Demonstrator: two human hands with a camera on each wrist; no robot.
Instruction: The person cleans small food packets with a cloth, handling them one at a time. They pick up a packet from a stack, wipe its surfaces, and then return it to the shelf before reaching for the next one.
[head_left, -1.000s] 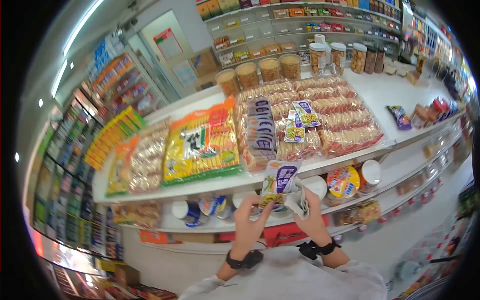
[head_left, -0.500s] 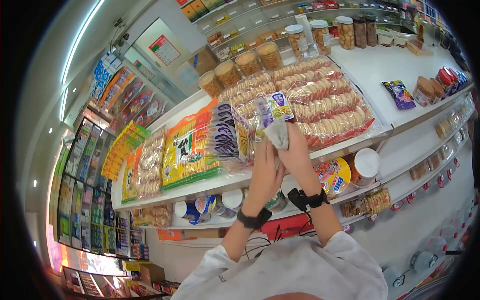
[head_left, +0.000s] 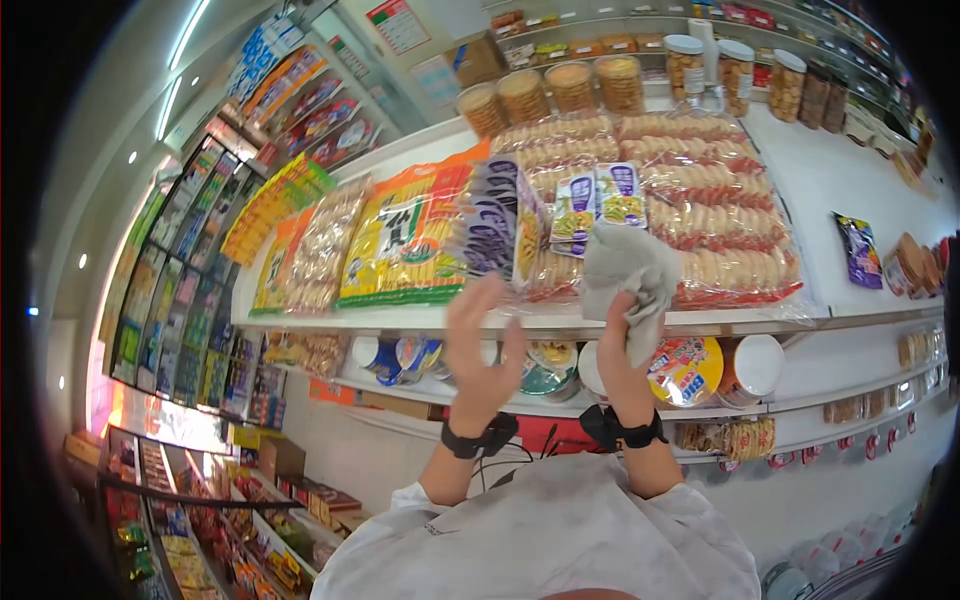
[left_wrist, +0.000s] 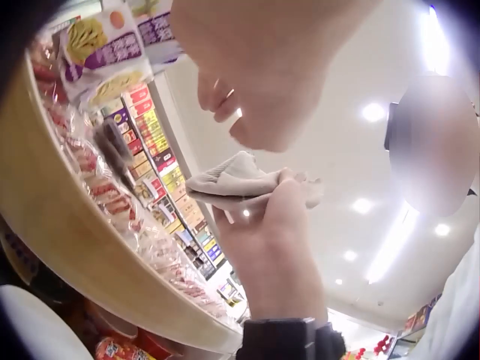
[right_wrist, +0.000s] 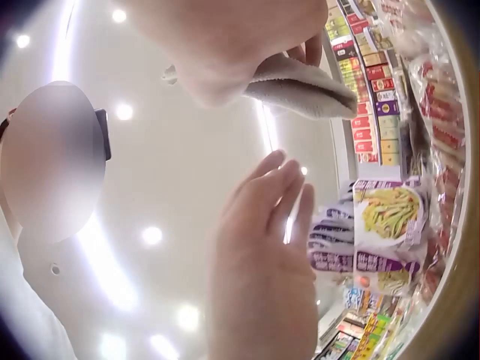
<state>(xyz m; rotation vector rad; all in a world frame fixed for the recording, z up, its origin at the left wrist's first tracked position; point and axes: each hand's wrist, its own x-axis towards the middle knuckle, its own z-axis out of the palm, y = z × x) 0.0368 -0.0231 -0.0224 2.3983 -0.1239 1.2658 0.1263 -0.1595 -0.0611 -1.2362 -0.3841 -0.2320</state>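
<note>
My right hand [head_left: 627, 345] grips a crumpled grey cloth [head_left: 630, 275], thumb on top of it, over the front edge of the counter. The left hand [head_left: 485, 345] is blurred in the head view and holds nothing; the right wrist view shows its fingers [right_wrist: 281, 184] loosely extended. Just beyond the cloth, white-and-purple snack packets [head_left: 621, 195] lie on clear-wrapped rows of round biscuits [head_left: 715, 215]. Left of them, a row of similar packets [head_left: 490, 235] stands on edge, close in front of the left hand.
Yellow-and-orange bags [head_left: 405, 240] lie on the counter's left part. Tubs of biscuits [head_left: 572, 88] and lidded jars [head_left: 685, 68] line the back. A purple snack bag [head_left: 858, 250] lies at right. Instant noodle tubs [head_left: 686, 370] sit on the shelf below the counter edge [head_left: 750, 320].
The packet held in both hands a second ago has left them. After reaching to the packets on the biscuits, both hands have drawn back and apart; the cloth stays in the right hand.
</note>
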